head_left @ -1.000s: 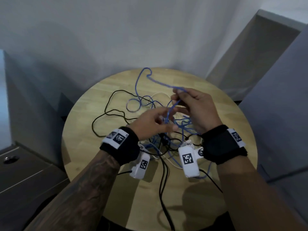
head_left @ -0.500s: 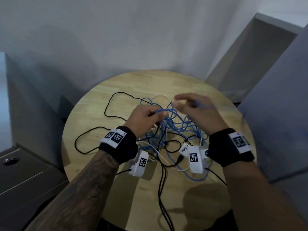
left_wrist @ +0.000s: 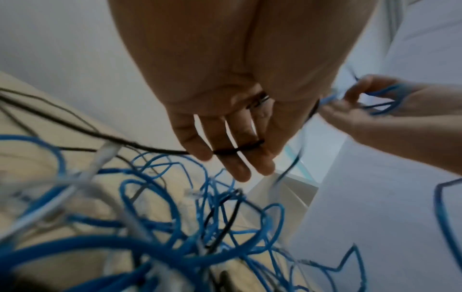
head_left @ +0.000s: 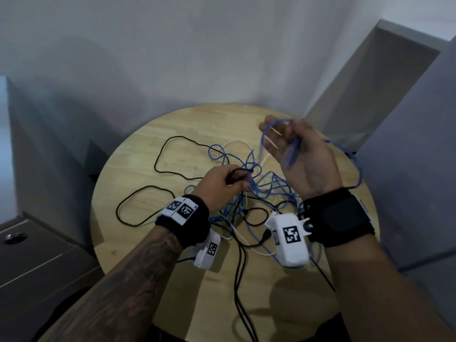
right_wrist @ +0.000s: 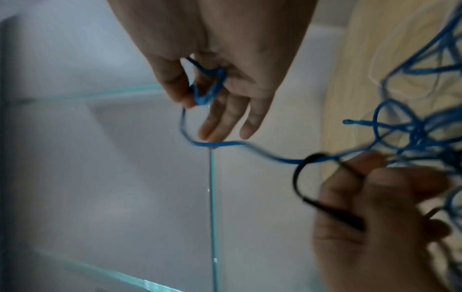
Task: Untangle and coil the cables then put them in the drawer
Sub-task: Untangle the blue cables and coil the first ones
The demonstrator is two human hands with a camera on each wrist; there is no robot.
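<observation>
In the head view, a tangle of cables is lying at the centre of a round wooden table (head_left: 153,134), between and below two raised hands. The blue cable (head_left: 267,186) is making up most of the knot, with a black cable (head_left: 172,154) looping out toward the left of the frame and a white cable (head_left: 237,143) threading through the middle.

The right hand (head_left: 303,156) is sitting in the upper right, palm up, above the pile, its fingers curling round a loop of the blue cable; a strand is running down from it into the tangle. The left hand (head_left: 219,186) is hovering just left of the knot, pinching a loop of the black cable between thumb and fingers.

Both wrist views are blurred, and the cable ends are hard to make out. White camera units are hiding part of the pile.
</observation>
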